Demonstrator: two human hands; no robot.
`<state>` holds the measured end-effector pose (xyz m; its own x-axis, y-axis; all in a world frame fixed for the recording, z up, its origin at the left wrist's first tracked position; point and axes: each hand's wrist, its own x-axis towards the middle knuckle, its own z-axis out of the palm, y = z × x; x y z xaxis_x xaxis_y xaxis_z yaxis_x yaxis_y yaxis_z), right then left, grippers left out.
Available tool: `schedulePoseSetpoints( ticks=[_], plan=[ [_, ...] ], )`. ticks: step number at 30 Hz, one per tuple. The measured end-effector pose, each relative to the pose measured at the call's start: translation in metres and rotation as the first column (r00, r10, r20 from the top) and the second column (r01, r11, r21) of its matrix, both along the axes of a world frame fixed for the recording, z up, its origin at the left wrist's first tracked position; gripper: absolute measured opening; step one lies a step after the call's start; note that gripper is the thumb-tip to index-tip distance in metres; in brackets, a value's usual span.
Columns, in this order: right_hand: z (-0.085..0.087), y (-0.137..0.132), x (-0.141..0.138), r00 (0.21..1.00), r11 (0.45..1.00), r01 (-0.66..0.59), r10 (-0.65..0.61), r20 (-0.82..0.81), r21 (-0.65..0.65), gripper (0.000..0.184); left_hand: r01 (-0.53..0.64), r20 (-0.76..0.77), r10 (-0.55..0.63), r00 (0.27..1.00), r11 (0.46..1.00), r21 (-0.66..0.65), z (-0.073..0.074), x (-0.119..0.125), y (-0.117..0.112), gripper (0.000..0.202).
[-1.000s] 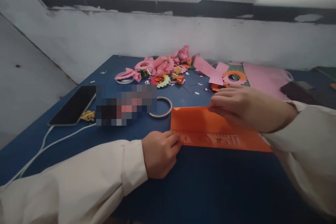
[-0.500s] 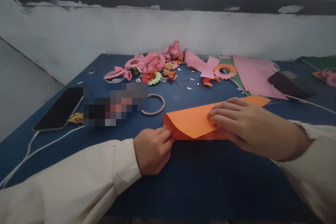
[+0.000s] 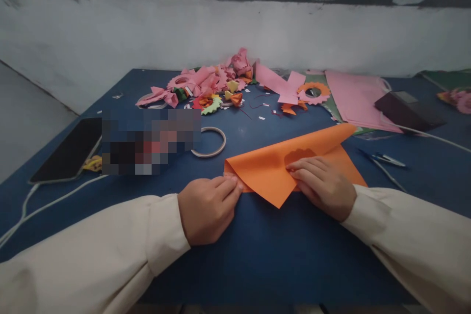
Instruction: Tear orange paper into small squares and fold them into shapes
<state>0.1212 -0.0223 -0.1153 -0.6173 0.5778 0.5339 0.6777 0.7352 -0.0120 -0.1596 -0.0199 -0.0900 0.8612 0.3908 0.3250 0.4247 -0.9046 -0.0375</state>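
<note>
Head view: orange paper (image 3: 263, 163) is on the surface (image 3: 287, 255), under the fingers of both hands. A second ago its flap (image 3: 274, 187) stood up; now it's rolled over toward the person, corner poking past the paper's near edge. Left hand (image 3: 209, 210) stays at the paper's left end, grip clamped on it. Right hand (image 3: 326, 187) has come down onto the flap; thumb hidden, can't tell if that grip pinches or just presses. My read: fold-over formed, not creased: top still rounded, flap skewed. Ring (image 3: 211, 155) sits beyond the paper's left end, pen (image 3: 390, 159) off its right; neither hand touches them.
</note>
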Motion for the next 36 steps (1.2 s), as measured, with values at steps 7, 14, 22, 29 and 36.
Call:
schedulePoseSetpoints(
  ticks=[7, 14, 22, 29, 36],
  plan=[
    [-0.003, 0.000, 0.001, 1.000, 0.996, 0.001, -0.003, -0.026, -0.084, 0.015, -0.130, -0.114, 0.149, 0.982, 0.979, 0.160, 0.002, 0.035, -0.020, 0.027],
    [-0.005, 0.001, 0.004, 0.998, 0.989, -0.026, 0.018, -0.054, -0.145, 0.013, -0.117, -0.012, 0.117, 0.993, 0.992, -0.048, -0.005, 0.052, -0.028, 0.036],
    [0.001, 0.005, 0.007, 0.994, 0.964, -0.071, 0.046, -0.102, -0.255, 0.011, -0.067, -0.079, 0.049, 0.996, 0.967, -0.244, -0.005, 0.061, -0.020, 0.037],
    [0.064, 0.021, 0.007, 0.997, 0.889, 0.011, -0.043, -0.060, -0.457, 0.014, -0.040, -0.065, 0.027, 0.998, 0.975, -0.220, -0.008, 0.060, -0.019, 0.047],
    [0.130, 0.034, -0.011, 0.997, 0.989, 0.054, -0.047, 0.054, -0.140, 0.014, -0.070, -0.136, 0.041, 0.990, 0.972, -0.223, -0.007, 0.061, -0.018, 0.051]
  ],
)
